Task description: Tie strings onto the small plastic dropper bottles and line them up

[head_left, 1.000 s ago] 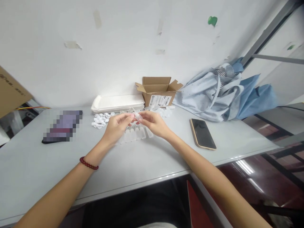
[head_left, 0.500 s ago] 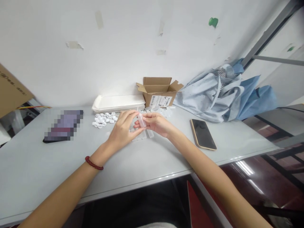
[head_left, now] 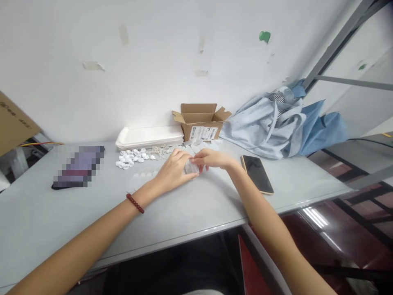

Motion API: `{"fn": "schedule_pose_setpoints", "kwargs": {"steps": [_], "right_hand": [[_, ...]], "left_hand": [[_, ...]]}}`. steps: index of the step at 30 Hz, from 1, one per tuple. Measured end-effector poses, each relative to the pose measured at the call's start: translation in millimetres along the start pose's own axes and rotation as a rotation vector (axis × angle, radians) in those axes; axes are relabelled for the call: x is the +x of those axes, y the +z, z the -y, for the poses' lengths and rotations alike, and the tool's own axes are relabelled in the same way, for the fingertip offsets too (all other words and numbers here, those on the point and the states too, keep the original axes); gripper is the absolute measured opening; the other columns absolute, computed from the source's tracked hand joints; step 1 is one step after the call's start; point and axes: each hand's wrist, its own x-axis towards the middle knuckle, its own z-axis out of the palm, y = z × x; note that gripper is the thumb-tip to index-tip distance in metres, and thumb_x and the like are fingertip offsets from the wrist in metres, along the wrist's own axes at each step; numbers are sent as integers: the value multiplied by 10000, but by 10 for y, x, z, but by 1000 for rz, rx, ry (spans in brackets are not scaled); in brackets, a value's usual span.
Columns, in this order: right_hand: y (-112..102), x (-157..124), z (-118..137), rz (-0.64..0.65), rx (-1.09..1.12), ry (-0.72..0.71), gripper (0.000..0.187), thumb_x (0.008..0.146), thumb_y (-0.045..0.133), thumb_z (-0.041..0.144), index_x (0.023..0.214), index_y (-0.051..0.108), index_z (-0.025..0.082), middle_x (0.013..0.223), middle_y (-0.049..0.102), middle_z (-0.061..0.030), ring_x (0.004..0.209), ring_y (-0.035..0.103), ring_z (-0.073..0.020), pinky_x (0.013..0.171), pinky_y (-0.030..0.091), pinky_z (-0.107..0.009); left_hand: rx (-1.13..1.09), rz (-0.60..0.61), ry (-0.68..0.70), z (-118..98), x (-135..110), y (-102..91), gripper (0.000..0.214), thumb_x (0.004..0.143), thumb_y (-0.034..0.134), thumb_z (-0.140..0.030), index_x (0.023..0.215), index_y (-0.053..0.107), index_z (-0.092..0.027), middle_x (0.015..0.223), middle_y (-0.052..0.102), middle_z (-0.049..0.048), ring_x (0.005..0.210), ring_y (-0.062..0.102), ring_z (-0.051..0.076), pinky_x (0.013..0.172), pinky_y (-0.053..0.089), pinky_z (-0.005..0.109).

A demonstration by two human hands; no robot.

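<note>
Framing the translucent plastic piece (head_left: 190, 167) with my left hand (head_left: 172, 170), thumb parted from fingers, and right hand (head_left: 211, 158) over the table (head_left: 190, 207), perhaps for steadiness, I cannot tell whether either pinches it.

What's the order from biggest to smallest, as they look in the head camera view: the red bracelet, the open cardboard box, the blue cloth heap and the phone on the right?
1. Blue cloth heap
2. Open cardboard box
3. Phone on the right
4. Red bracelet
</note>
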Motion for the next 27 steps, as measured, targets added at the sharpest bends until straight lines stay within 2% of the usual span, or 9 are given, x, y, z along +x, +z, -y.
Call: {"fn": "schedule_pose_setpoints", "kwargs": {"steps": [4, 9, 15, 20, 27], "right_hand": [[-47, 6, -34, -2, -75, 63, 184, 855, 573, 257, 739, 640, 131, 643, 658, -40, 592, 619, -125, 479, 431, -207], [-12, 66, -73, 3, -85, 86, 119, 813, 582, 152, 708, 625, 117, 652, 664, -49, 568, 617, -124, 476, 452, -208], [64, 121, -73, 6, -35, 112, 133, 797, 597, 118, 665, 616, 120, 555, 644, -26, 543, 629, -132, 512, 489, -218], [74, 109, -63, -11, 29, 125, 117, 776, 632, 107, 659, 631, 114, 543, 649, -33, 559, 647, -147, 564, 535, -243], [86, 144, -123, -7, 102, 116, 97, 791, 622, 86, 696, 636, 101, 565, 657, -34, 562, 662, -140, 551, 543, -221]], "left_hand": [[20, 110, -55, -40, 55, 74, 358, 757, 707, -396, 987, 588, -150, 982, 627, 106, 1017, 496, 300, 878, 461, 447], [28, 191, -128, -39, 35, 114, 365, 753, 673, -397, 1008, 556, -163, 1034, 618, 107, 1026, 487, 311, 855, 460, 439], [11, 233, -160, -18, -7, 85, 364, 776, 614, -396, 1054, 549, -171, 1084, 615, 105, 1082, 464, 321, 877, 447, 436], [25, 272, -207, 11, -70, 17, 500, 752, 633, -471, 1142, 526, -178, 1167, 596, 120, 1142, 437, 351, 875, 446, 452], [20, 306, -226, 27, -104, -40, 487, 780, 591, -378, 1201, 515, -144, 1194, 587, 137, 1172, 445, 335, 936, 423, 445]]}}
